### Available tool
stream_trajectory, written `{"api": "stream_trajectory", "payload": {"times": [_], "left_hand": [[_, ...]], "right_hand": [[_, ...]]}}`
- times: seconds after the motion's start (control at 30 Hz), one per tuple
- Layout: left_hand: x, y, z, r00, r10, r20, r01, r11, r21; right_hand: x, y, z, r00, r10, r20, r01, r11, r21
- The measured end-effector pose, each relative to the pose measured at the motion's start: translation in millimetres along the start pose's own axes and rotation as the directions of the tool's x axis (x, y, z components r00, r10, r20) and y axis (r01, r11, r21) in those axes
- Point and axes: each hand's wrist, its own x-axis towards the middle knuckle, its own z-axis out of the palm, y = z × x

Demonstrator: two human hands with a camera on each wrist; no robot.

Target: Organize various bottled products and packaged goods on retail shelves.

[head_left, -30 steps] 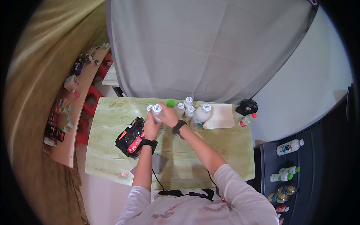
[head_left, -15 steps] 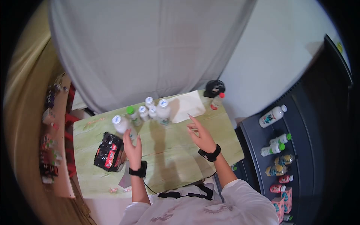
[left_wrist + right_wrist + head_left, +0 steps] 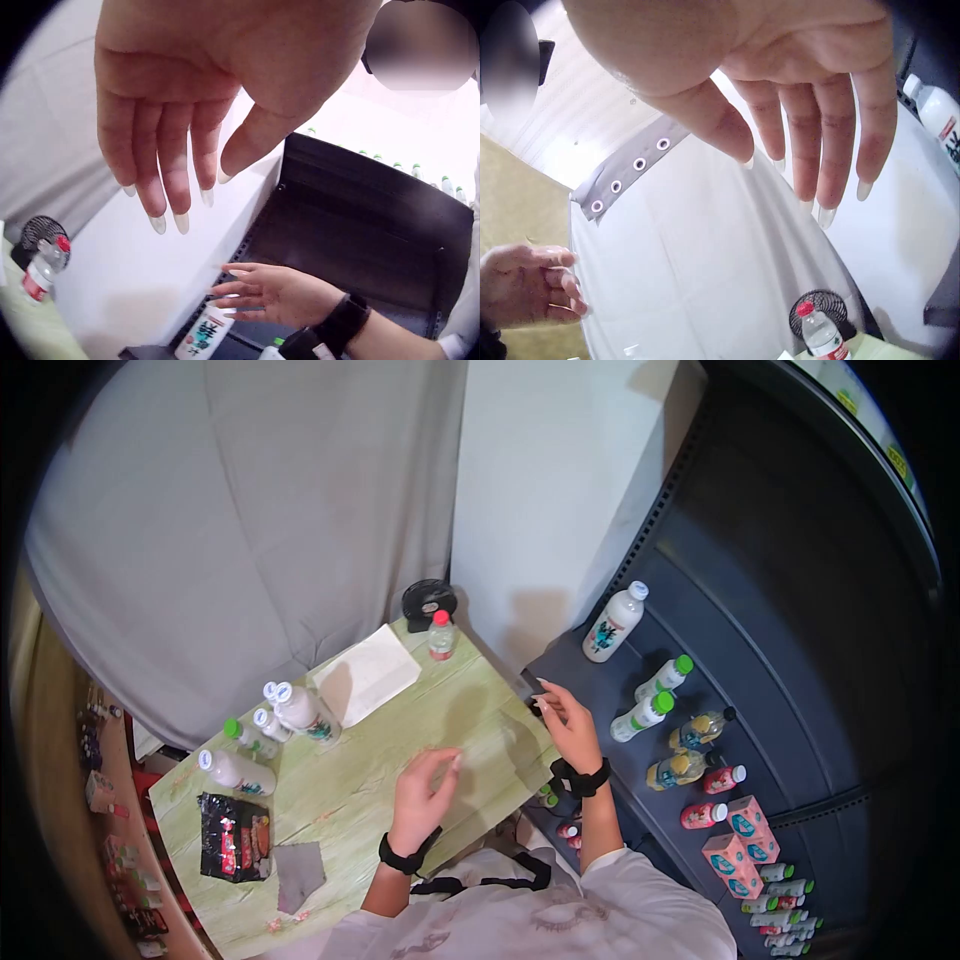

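Observation:
My left hand (image 3: 424, 798) hovers above the green table (image 3: 375, 815), its fingers nearly straight and holding nothing. Past the table's right edge, my right hand (image 3: 570, 730) hangs in the air with loose, straight fingers. Nearest to it is the dark shelf, where a large white bottle (image 3: 614, 622) stands beside white bottles with green caps (image 3: 643, 716). On the table's left part, a large white bottle (image 3: 237, 772) stands behind a black package (image 3: 235, 837). Another large white bottle (image 3: 306, 712) is grouped with small white bottles (image 3: 268, 722) and a green-capped bottle (image 3: 250, 738).
A white sheet (image 3: 368, 675), a red-capped clear bottle (image 3: 440, 636) and a black fan (image 3: 428, 603) occupy the table's far end. A grey cloth (image 3: 299, 877) lies near the package. Yellow drinks (image 3: 678, 770), red bottles (image 3: 704, 816) and pink boxes (image 3: 733, 865) line the shelf.
Both hands held a white bottle at the table's left; they have let go of it and swung right. The head view has turned right toward the shelf.

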Motion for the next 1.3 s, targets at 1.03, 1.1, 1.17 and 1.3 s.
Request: {"api": "stream_trajectory", "payload": {"times": [1.03,1.1,1.17,1.3], "left_hand": [[313.7,-54.7,404.6,0.87,0.472,0.142,-0.472,0.881,-0.038],[305.7,-61.8,405.3,0.865,0.496,0.08,-0.496,0.868,-0.023],[293.2,-48.4,391.0,0.885,0.462,0.053,-0.458,0.886,-0.067],[271.9,-33.9,373.3,0.951,0.295,0.087,-0.288,0.954,-0.087]], "right_hand": [[218.5,125.3,-159.5,0.9,0.044,-0.433,-0.205,0.92,-0.334],[212.2,124.3,-159.2,0.894,-0.012,-0.447,-0.178,0.908,-0.378],[204.7,120.7,-158.7,0.898,-0.044,-0.438,-0.161,0.892,-0.421],[191.4,112.1,-151.4,0.915,-0.075,-0.396,-0.111,0.897,-0.427]]}}
